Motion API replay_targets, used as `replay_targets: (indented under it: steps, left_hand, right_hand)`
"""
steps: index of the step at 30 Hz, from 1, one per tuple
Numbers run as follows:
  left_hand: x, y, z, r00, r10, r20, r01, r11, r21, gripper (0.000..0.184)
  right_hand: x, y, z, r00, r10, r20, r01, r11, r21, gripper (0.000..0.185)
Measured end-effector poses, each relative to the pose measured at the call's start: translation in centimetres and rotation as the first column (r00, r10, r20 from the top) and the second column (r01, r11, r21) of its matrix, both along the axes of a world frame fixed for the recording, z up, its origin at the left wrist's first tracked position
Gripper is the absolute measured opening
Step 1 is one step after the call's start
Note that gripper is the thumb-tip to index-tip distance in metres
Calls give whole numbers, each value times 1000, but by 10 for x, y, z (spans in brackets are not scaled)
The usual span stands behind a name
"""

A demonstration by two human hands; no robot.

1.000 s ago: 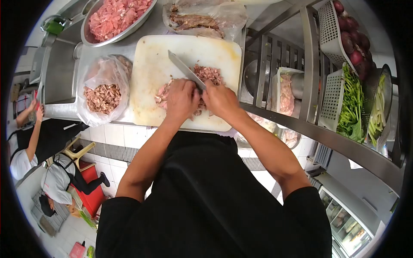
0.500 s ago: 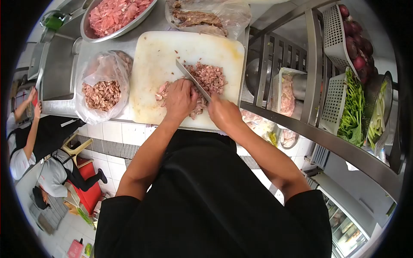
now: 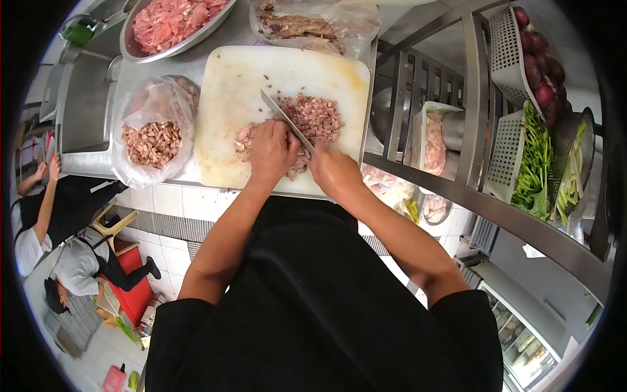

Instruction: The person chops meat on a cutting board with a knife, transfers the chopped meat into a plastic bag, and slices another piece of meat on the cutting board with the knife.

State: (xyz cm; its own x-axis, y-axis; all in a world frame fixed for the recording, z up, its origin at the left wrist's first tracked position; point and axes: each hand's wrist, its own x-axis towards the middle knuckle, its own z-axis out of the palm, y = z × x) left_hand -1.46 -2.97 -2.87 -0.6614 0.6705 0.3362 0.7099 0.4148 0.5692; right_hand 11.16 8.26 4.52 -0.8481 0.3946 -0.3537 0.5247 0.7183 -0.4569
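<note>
On the white cutting board, my right hand is wrapped round the handle of a knife. Its blade slants up and to the left. Just left of the blade, my left hand presses down with curled fingers on pieces of meat. Some of that meat is hidden under the fingers. Diced meat lies heaped on the blade's right side, with a few loose bits near the tip. Left of the board, a clear plastic bag holds more chopped meat.
A metal bowl of raw sliced meat and a bag of dark meat stand behind the board. To the right is a metal rack with baskets of red onions and greens. Two people are at the far left.
The knife and my right hand have shifted slightly to the left, close to my left fingers. My left hand stays on the meat. A person at the far left has moved their hands.
</note>
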Motion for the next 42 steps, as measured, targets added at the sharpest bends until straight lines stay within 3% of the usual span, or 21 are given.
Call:
replay_targets:
  steps: [2,5,7,8,10,16,18,20,23,26,28,30,34,36,42]
  left_hand:
    - [2,-2,6,1000,-4,3,4,1000,16,16]
    - [-12,-8,22,989,-104,-103,89,985,-146,18]
    - [-21,-15,28,984,11,-175,-8,1000,19,21]
    - [-22,-18,25,985,12,-173,-9,1000,21,21]
    - [-20,-26,17,997,8,78,-11,999,35,24]
    - [-7,-18,2,997,-62,-46,62,998,6,23]
    - [-6,-18,0,998,-40,-44,40,999,-2,20]
    - [-7,-16,0,998,-30,-51,30,1000,-4,17]
    - [-5,-18,0,999,-36,-32,35,999,-23,19]
    - [-11,-20,8,998,-64,2,64,997,32,20]
    - [-11,-22,11,994,-105,-16,107,985,136,21]
    - [-9,-21,8,996,-90,-9,91,990,107,20]
    - [-6,-20,0,999,-45,-2,46,998,31,19]
    - [-6,-19,-1,999,-41,6,41,999,16,18]
    - [-14,-24,5,992,-109,69,103,992,77,19]
  right_hand:
    - [-26,6,-8,998,16,-55,-15,1000,9,20]
    - [-34,13,2,994,32,-107,-29,999,27,20]
    - [-22,20,23,995,29,-99,-26,999,37,20]
    - [-11,22,34,995,30,-97,-26,999,40,20]
    - [11,25,53,1000,14,-9,-14,1000,10,21]
    - [50,14,80,976,65,208,-57,997,-48,22]
    - [45,7,54,980,61,189,-49,996,-68,21]
    - [25,0,7,999,36,30,-35,999,-15,21]
    - [-27,2,-6,1000,6,9,-6,1000,24,20]
    - [-46,12,3,987,92,-134,-88,995,36,20]
    - [-25,15,35,996,78,-44,-78,997,-17,19]
    - [8,15,72,994,91,53,-88,995,-42,18]
    - [43,6,52,971,85,224,-77,996,-43,18]
    - [22,-4,11,998,56,38,-56,998,5,19]
    - [-45,10,8,989,103,-109,-102,995,19,20]
